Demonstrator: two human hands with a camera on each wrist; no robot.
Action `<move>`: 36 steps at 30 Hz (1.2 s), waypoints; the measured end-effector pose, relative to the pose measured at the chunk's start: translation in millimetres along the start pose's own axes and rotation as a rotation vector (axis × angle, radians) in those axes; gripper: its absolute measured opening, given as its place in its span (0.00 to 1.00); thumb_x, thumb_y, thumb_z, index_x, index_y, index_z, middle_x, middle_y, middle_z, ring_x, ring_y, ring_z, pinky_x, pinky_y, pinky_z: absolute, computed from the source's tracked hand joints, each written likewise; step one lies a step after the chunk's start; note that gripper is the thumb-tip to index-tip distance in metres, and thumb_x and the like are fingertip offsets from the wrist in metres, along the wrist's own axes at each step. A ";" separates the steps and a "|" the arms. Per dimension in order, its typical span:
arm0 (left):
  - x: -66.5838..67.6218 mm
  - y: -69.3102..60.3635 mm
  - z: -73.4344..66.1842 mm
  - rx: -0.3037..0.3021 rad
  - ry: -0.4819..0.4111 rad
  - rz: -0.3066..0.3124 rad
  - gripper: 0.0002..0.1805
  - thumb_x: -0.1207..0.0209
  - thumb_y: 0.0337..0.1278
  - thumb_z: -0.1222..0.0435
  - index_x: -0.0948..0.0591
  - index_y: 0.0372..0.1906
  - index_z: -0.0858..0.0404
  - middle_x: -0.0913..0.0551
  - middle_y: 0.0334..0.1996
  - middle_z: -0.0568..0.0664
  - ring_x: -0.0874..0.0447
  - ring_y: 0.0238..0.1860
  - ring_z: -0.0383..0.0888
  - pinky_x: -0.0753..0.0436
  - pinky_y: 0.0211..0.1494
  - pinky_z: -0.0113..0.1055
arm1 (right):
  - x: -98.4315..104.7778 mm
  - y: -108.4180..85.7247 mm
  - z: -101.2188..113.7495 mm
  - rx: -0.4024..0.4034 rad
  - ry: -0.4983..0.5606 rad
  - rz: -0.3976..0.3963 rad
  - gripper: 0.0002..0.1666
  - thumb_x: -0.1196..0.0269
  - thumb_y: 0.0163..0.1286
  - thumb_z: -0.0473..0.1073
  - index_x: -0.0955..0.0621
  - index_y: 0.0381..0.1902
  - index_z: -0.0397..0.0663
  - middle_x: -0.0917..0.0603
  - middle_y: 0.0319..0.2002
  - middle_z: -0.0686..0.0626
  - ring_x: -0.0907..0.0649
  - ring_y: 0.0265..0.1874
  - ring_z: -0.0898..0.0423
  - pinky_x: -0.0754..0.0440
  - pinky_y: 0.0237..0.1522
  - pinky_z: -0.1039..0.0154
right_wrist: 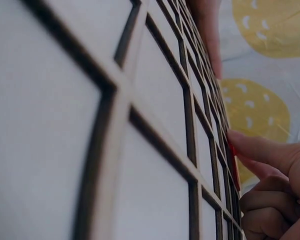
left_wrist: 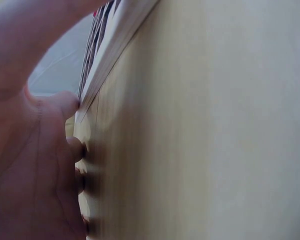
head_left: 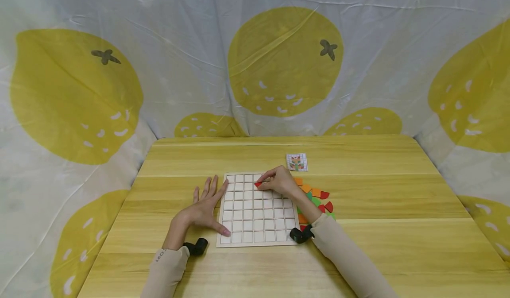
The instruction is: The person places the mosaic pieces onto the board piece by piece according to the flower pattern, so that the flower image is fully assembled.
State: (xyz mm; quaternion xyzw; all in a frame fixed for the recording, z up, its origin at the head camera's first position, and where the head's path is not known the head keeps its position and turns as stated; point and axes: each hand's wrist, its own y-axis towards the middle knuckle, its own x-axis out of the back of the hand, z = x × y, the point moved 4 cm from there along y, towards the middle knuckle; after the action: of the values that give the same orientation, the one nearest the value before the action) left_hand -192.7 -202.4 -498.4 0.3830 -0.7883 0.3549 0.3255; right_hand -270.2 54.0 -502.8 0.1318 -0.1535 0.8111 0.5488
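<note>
A square wooden grid board (head_left: pixel 255 214) with raised dividers lies flat on the table. My right hand (head_left: pixel 279 182) reaches over its far part and pinches a small red piece (head_left: pixel 257 184) between thumb and fingers, at a cell near the top row. In the right wrist view the same red piece (right_wrist: pixel 234 159) shows by the fingertips, low against the grid. My left hand (head_left: pixel 204 207) is spread along the board's left side, thumb on the lower left corner and index fingertip at the upper left edge. The left wrist view shows the palm (left_wrist: pixel 30 150) and the board's side edge (left_wrist: pixel 115 45).
Right of the board, partly under my right forearm, lie several loose orange, green and red pieces (head_left: pixel 324 195). A small card (head_left: pixel 296 162) with a coloured grid picture lies behind the board. A lemon-print cloth (head_left: pixel 199 67) hangs behind the wooden table (head_left: pixel 378 249).
</note>
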 end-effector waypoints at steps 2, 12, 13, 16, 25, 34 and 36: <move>-0.4 0.2 -0.2 0.000 0.001 0.002 0.84 0.17 0.30 0.40 0.64 0.85 0.59 0.81 0.81 0.66 0.88 0.81 0.67 0.80 0.75 0.74 | -0.1 0.2 0.2 -0.009 0.001 -0.006 0.09 0.20 0.56 0.38 0.08 0.35 0.43 0.08 0.41 0.44 0.40 0.14 0.62 0.42 0.21 0.69; -1.6 1.1 1.5 0.000 0.007 0.000 0.84 0.17 0.29 0.40 0.64 0.84 0.60 0.81 0.81 0.66 0.88 0.81 0.67 0.79 0.75 0.74 | 1.0 0.0 -0.4 -0.043 0.017 -0.027 0.07 0.21 0.57 0.39 0.07 0.35 0.45 0.12 0.27 0.51 0.40 0.15 0.60 0.43 0.21 0.67; -1.6 1.1 2.0 0.000 0.013 -0.001 0.84 0.17 0.29 0.40 0.64 0.84 0.60 0.81 0.81 0.66 0.88 0.81 0.67 0.79 0.75 0.74 | 2.6 -0.6 -0.8 -0.047 0.026 -0.028 0.08 0.21 0.58 0.39 0.07 0.36 0.45 0.15 0.23 0.52 0.40 0.14 0.60 0.43 0.20 0.67; -1.8 1.0 3.1 -0.002 0.017 -0.006 0.84 0.18 0.29 0.39 0.64 0.84 0.61 0.81 0.81 0.66 0.88 0.81 0.67 0.79 0.75 0.74 | 11.7 -3.4 -2.5 -0.057 0.031 -0.032 0.08 0.24 0.62 0.40 0.08 0.39 0.45 0.27 0.14 0.56 0.42 0.14 0.59 0.42 0.20 0.67; -2.1 1.2 3.4 -0.004 0.006 -0.001 0.84 0.18 0.30 0.40 0.64 0.84 0.60 0.81 0.81 0.66 0.88 0.81 0.67 0.80 0.75 0.74 | 73.1 -24.5 -16.7 -0.106 0.009 -0.073 0.13 0.28 0.68 0.42 0.10 0.48 0.44 0.38 0.18 0.55 0.44 0.16 0.59 0.43 0.21 0.67; -2.2 1.0 1.9 -0.011 0.010 -0.002 0.84 0.18 0.30 0.40 0.64 0.84 0.61 0.81 0.81 0.67 0.87 0.81 0.68 0.80 0.75 0.74 | 123.0 -57.2 -38.9 -0.148 -0.080 -0.122 0.17 0.29 0.70 0.44 0.11 0.52 0.41 0.42 0.13 0.57 0.43 0.15 0.58 0.42 0.21 0.64; -2.3 0.7 1.7 -0.005 0.018 -0.001 0.84 0.18 0.30 0.39 0.64 0.85 0.60 0.82 0.81 0.66 0.88 0.81 0.67 0.80 0.75 0.73 | 130.6 -62.8 -44.4 -0.154 -0.085 -0.126 0.17 0.29 0.69 0.44 0.11 0.52 0.41 0.41 0.14 0.57 0.42 0.15 0.59 0.42 0.22 0.65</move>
State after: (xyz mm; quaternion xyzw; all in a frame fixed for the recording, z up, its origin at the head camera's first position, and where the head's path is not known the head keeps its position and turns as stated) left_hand -192.5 -202.6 -501.3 0.3791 -0.7860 0.3562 0.3339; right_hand -261.2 204.5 -487.1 0.1329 -0.2301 0.7546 0.6000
